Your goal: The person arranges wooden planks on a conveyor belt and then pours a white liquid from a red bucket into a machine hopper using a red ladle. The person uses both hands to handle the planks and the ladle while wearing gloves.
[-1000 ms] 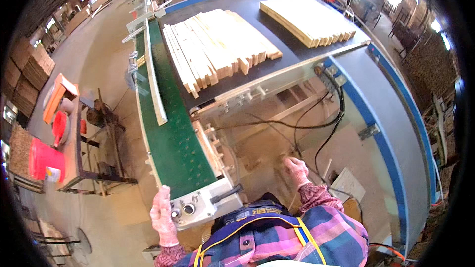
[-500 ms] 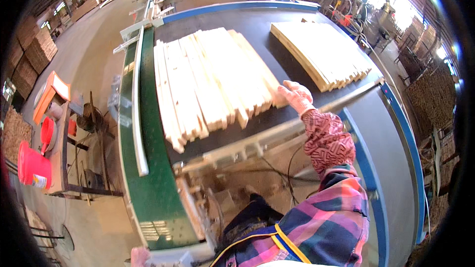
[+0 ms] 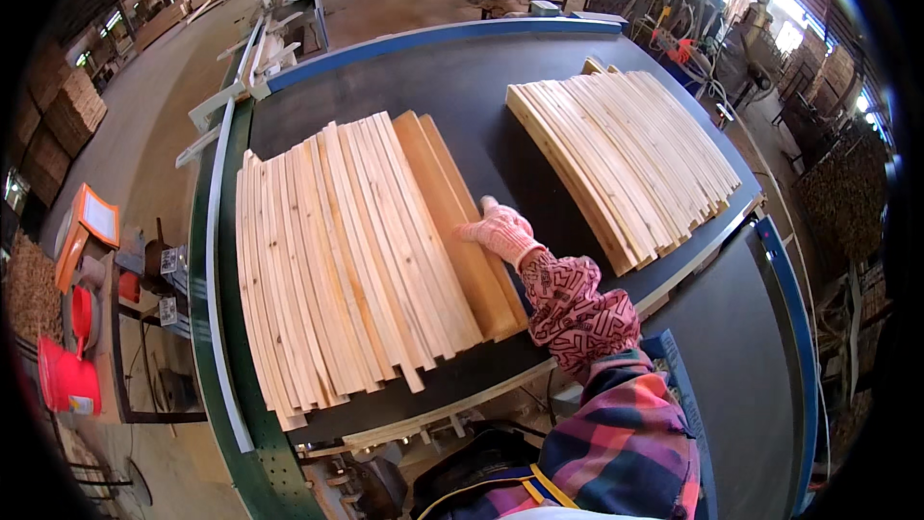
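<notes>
so, pale strips (image 3: 346,260) nearest, ends nr table's (image 3: 515,159) front-l. corner; brown boards (image 3: 472,277) snug on their r. side. hands: r. hand (image 3: 496,231) half-open, resting on boards, not closed round them; l. hand out of view, can't tell. 2nd pale stack (image 3: 626,164) by r. edge, blue rail (image 3: 433,37) along far edge.

Table (image 3: 481,135): dark flat top, blue edging (image 3: 433,36) along far side. Two wood batches on it, dark top showing between. Left batch (image 3: 337,250): pale strips side by side, lengthwise, slanted, near ends ragged, some jutting past the others. Browner boards (image 3: 443,202) along its right side, also lengthwise. Right batch (image 3: 626,154): pale strips packed close, same slant, near ends stepped, set by table's right side. Small piece (image 3: 595,65) shows at its far end.
</notes>
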### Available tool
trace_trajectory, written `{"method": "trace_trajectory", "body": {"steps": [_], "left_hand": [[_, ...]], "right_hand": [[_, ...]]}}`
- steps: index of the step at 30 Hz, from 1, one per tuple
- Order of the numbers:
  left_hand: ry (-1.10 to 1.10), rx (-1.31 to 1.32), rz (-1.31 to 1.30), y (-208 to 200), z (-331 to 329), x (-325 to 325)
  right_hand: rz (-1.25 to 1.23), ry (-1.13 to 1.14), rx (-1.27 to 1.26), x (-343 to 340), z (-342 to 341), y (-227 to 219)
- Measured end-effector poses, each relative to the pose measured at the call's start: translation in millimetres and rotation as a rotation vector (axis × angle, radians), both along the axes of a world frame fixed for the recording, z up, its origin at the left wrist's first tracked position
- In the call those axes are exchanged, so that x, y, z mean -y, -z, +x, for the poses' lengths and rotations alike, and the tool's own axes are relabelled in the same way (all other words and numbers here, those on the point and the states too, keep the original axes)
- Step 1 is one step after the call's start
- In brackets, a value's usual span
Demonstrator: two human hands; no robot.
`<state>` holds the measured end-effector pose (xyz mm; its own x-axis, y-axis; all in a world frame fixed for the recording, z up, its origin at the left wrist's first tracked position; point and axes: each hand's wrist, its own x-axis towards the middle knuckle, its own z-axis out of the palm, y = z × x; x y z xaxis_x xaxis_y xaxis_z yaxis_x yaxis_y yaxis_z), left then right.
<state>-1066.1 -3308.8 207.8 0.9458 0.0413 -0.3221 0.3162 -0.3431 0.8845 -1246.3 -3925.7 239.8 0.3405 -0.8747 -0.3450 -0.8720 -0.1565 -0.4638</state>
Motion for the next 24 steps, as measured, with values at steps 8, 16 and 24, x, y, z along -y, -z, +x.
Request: {"method": "trace_trajectory", "body": {"steps": [8,16,24], "left_hand": [[-0.005,-0.002,0.033,-5,-5,45],[-0.016,-0.013,0.063,-1,0,60],[-0.038,-0.036,0.087,3,0,55]], "right_hand": [[-0.025,-0.262,0.136,-20,15,-22],[0.205,-0.29,0.041,-11,21,-25],[0.226,-0.334,0.076,-5,14,-25]]}}
